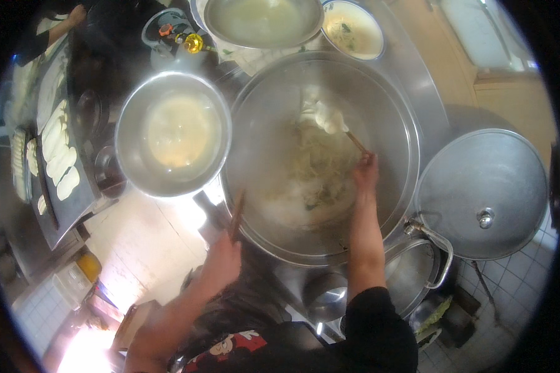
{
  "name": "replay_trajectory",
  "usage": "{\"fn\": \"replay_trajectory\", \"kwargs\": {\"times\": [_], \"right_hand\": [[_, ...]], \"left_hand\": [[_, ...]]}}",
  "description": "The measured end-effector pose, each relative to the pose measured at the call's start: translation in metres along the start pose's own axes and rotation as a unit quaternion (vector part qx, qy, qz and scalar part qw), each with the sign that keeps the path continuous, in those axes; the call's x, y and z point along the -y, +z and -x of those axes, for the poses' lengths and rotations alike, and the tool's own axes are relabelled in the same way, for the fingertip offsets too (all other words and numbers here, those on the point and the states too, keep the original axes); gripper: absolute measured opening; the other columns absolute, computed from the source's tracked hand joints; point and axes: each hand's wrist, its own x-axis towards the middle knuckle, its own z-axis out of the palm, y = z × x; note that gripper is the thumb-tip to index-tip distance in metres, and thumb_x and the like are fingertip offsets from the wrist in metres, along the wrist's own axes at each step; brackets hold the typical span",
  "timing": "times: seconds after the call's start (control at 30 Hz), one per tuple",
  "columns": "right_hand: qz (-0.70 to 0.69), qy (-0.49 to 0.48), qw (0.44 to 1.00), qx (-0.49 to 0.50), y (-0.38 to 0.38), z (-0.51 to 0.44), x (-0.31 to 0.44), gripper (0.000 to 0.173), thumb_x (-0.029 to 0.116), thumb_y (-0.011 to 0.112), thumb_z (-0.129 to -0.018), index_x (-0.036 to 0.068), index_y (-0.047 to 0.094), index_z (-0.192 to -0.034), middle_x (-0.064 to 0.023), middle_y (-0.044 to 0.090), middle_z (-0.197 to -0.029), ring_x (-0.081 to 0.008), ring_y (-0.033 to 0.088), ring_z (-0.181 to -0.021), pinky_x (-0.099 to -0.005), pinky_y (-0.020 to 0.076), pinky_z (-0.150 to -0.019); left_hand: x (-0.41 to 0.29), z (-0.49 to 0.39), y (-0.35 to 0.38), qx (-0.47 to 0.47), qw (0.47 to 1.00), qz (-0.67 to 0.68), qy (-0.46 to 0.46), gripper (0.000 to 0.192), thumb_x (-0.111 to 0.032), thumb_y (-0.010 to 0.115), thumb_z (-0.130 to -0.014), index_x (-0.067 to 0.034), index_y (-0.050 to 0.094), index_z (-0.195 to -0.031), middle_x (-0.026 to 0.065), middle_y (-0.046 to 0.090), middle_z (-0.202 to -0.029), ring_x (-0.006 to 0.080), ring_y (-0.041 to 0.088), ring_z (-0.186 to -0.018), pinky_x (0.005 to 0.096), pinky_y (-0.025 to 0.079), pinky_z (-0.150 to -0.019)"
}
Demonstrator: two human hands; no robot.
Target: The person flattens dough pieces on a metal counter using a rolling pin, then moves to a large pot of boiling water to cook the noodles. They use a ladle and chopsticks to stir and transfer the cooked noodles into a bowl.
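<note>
Before me stands a large round metal pot (284, 242), with steam over noodle-like strips and greens (315, 163) in it. My right hand (366, 169) is closed round the thin handle of a tool (356, 141) over the pot; white dough-like pieces or the tool's pale head (326, 119) show at its far end, blurred. My left hand (225, 261) grips a brown wooden stick (237, 214) at the pot's near left rim. A steel bowl (127, 163) with pale liquid is left of the pot.
Behind the pot are a basin (210, 28) of cloudy liquid and a bowl (380, 44) with noodles. A metal lid (471, 186) lies right, beside a curved faucet (443, 247). At left, flattened dough pieces (58, 149) lie on a dark counter; another person's hand (78, 15) shows beyond.
</note>
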Motion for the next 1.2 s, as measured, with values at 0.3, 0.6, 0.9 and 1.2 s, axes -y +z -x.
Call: {"fn": "replay_trajectory", "kwargs": {"times": [0.3, 0.6, 0.9, 1.2], "right_hand": [[0.601, -0.296, 0.706, 0.23, 0.094, 0.13, 0.036, 0.021, 0.016, 0.064, -0.104, -0.003, 0.072, -0.099, -0.0091, 0.066, -0.099, -0.0172, 0.066, -0.086, -0.0306, 0.0553, -0.077], [0.474, -0.223, 0.846, 0.096, 0.061, 0.075, -0.046, 0.019, 0.014, 0.065, -0.102, -0.004, 0.069, -0.102, -0.0115, 0.068, -0.105, -0.0201, 0.071, -0.096, -0.0306, 0.0568, -0.081], [0.602, -0.149, 0.784, -0.023, -0.002, 0.04, -0.059, 0.029, 0.022, 0.061, -0.104, 0.0, 0.064, -0.123, -0.0138, 0.066, -0.126, -0.0233, 0.067, -0.112, -0.0338, 0.0544, -0.092], [0.549, -0.152, 0.818, 0.086, 0.019, 0.074, -0.008, 0.026, 0.02, 0.063, -0.104, -0.001, 0.067, -0.118, -0.0137, 0.068, -0.115, -0.021, 0.067, -0.106, -0.0327, 0.0554, -0.086]], "left_hand": [[-0.012, -0.049, 0.022, 0.231, 0.82, 0.474, -0.224, 0.013, -0.019, 0.049, -0.109, -0.009, 0.047, -0.118, 0.0069, 0.058, -0.084, 0.0185, 0.057, -0.064, 0.0366, 0.053, -0.056], [-0.019, 0.018, -0.073, 0.247, 0.818, 0.446, -0.267, 0.015, -0.016, 0.048, -0.109, -0.009, 0.046, -0.122, 0.0051, 0.058, -0.087, 0.0166, 0.057, -0.067, 0.0347, 0.053, -0.058], [-0.036, 0.036, -0.059, 0.026, 0.992, -0.088, -0.086, 0.032, -0.013, 0.051, -0.103, 0.002, 0.048, -0.131, 0.0318, 0.067, -0.103, 0.0532, 0.064, -0.092, 0.0568, 0.052, -0.083], [-0.029, -0.024, -0.016, 0.175, 0.861, 0.401, -0.26, 0.017, -0.02, 0.05, -0.108, -0.006, 0.049, -0.117, 0.0071, 0.057, -0.082, 0.0165, 0.056, -0.061, 0.0348, 0.052, -0.053]]}}
